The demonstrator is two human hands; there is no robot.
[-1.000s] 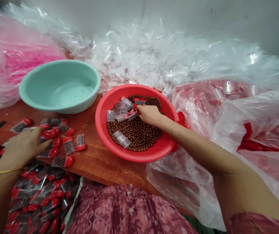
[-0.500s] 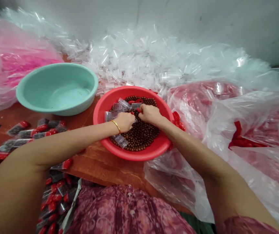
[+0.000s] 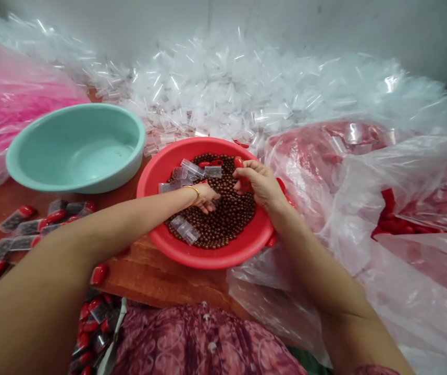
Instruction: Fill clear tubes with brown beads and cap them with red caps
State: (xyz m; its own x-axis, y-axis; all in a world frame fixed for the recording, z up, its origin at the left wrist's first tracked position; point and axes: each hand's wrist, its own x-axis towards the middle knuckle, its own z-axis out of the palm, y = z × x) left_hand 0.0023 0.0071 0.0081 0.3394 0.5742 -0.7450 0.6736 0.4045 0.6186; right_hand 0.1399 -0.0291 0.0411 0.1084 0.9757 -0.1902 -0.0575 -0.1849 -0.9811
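While right hand point(image 3: 260, 183) pinches glossy red cap point(image 3: 245, 184) | left hand point(image 3: 207, 197) on round brown beads point(image 3: 227, 224) (grip unclear)

No readable text or label shows, as far as visible.

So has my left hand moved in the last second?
Yes. The left hand has moved right, off the capped tubes on the table and into the red basin, onto the brown beads. The right hand holds a red cap.
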